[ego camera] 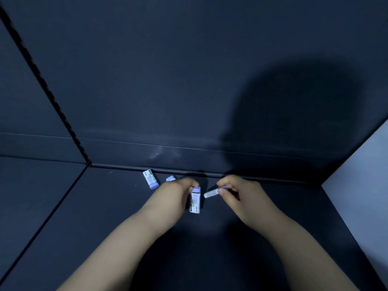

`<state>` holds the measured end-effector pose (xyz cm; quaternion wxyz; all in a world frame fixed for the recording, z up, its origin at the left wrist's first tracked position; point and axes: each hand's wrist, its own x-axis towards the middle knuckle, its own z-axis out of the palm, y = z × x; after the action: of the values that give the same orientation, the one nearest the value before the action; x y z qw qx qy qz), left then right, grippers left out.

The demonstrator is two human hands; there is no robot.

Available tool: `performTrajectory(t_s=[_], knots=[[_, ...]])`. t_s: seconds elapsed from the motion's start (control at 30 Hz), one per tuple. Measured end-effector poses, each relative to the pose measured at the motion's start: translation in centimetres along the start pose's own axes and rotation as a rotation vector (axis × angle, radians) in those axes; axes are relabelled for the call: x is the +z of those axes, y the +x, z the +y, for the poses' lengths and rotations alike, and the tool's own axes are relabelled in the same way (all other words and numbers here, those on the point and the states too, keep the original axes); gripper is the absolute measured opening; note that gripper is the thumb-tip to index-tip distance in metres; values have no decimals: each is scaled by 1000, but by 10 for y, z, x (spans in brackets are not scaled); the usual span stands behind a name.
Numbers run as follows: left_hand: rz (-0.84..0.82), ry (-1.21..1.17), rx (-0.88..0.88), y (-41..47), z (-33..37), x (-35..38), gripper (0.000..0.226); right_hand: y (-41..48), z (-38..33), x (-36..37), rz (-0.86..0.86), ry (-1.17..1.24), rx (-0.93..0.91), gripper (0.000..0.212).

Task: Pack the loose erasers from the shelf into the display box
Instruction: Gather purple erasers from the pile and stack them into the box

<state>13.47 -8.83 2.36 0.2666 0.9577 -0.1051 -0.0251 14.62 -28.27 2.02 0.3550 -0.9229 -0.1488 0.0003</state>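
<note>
Items I log from the head camera:

1. Shelf (88, 217): dark, matt board, bounded by a dark back wall (168, 80) and, on the right, a paler side panel (361, 175). A notched upright strip (42, 80) runs diagonally down the left to the shelf's rear corner.

2. Left hand (176, 196): fingers curled over the lilac end of the upright eraser (194, 201), gripping it from above. Its white sleeve with green and lilac print points toward me. I cannot tell whether its lower end touches the shelf.

3. Right hand (237, 194): thumb and fingers pinch the lilac end of the sideways eraser (210, 194). Its white sleeve sticks out leftward, just beside the upright eraser; I cannot tell if the two touch.

4. Loose eraser (150, 179): flat on the shelf near the back wall, left of the left hand and apart from it, lilac end toward me.

5. Half-hidden eraser (170, 178): between the loose eraser and the left hand, only its lilac tip showing behind the knuckles.

6. Shadow (294, 112): large and rounded, on the back wall above the right hand.
</note>
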Motion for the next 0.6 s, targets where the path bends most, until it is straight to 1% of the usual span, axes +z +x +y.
performTrajectory(t_s=[0.1, 0.2, 0.3, 0.47, 0.6], knots=[[-5, -70, -41, -9, -2, -2, 26, -7, -9, -1, -17, 25, 3, 6], [-32, -92, -53, -19, -8, -3, 25, -14, -16, 2, -36, 53, 7, 12], [-68, -128, -88, -30, -15, -5, 24, -21, -19, 7, -66, 65, 24, 13], [-162, 44, -196, -47, -31, -1, 24, -30, -27, 18, -129, 77, 41, 15], [-81, 137, -194, -55, -37, -1, 28, -36, -34, 28, -169, 85, 53, 17]])
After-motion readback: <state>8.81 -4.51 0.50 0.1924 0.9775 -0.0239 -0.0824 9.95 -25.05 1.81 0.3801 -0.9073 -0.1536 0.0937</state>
